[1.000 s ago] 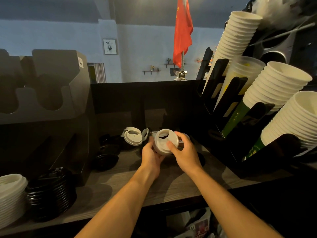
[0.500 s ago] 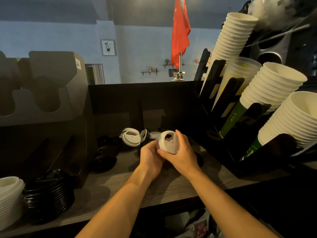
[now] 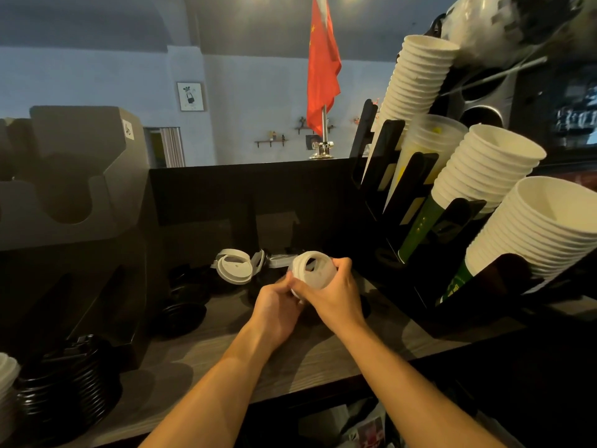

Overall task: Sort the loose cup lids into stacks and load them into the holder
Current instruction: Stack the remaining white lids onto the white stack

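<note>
Both hands clamped on small white stack [image 3: 311,270] above table [image 3: 206,354]: left hand [image 3: 274,307] underneath, right hand [image 3: 332,294] around side. Loose lids [image 3: 234,266] behind; holder [image 3: 74,176] left. Risk: uneven squeeze skews stack, lids spill; reach may knock cups [image 3: 484,169].

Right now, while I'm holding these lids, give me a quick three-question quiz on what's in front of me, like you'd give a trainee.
1. True or false: the left hand and the right hand both grip the stack of white lids.
2. Where does the loose white lid on the counter lie, relative to the held stack? A) to its left B) to its right C) on top of it
3. What colour is the lid stack just right of the white corner stack at the counter's near left?
Key: 1 true; 2 A; 3 black.
</note>
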